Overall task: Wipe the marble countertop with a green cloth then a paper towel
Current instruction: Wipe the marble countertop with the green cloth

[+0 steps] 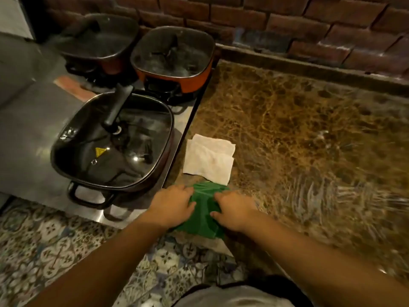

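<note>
Pressing both hands onto the green cloth, the person seems to be at the first step of the job, with the cloth gathered at the near left corner of the marble countertop. Streaks on the stone to the right suggest some of it may already be damp, though that is only a guess. The left hand lies on the cloth's left side and the right hand on its right, fingers bent and bunching the fabric rather than fully clenched; whether either has it pinched underneath cannot be told. The paper towel lies folded just beyond the cloth, touching or nearly touching it, beside a lidded pan. Next, the cloth likely needs sweeping across the open stone, keeping clear of the towel.
</note>
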